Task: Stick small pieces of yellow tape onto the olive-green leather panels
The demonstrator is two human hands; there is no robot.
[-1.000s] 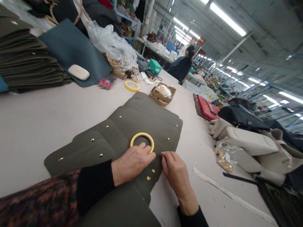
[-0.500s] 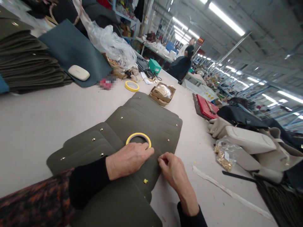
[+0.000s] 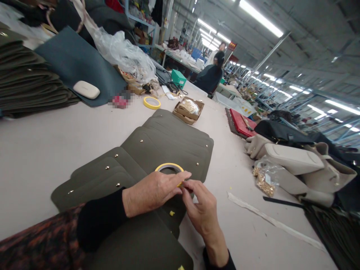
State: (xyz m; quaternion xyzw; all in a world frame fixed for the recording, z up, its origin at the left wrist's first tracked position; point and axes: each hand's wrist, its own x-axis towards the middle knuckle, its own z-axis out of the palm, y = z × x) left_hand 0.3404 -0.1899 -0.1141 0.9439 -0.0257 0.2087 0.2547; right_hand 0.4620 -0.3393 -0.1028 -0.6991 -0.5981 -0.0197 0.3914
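Observation:
My left hand [image 3: 153, 191] is closed round the near edge of a yellow roll of tape [image 3: 168, 165], which is tilted over the dark olive bag panels. My right hand [image 3: 201, 206] pinches at the roll's near right side, its fingertips meeting those of my left hand. What sits in that pinch is hidden. Beneath both hands, the olive panels [image 3: 165, 138] overlap on the table, with small gold studs on them. A small yellow scrap of tape [image 3: 171, 213] lies on the panels below my fingers.
Another yellow tape roll [image 3: 152, 102] and a cardboard box of gold hardware [image 3: 188, 108] stand behind the panels. Stacked olive pieces [image 3: 30, 82] are at left. Beige bags [image 3: 294, 155] and a bagged gold chain [image 3: 264, 183] lie at right, near a white strip [image 3: 270, 219].
My right hand has come up and left from the panel's edge to meet my left hand at the tape roll. The roll has shifted slightly right. The whole view has shifted a little.

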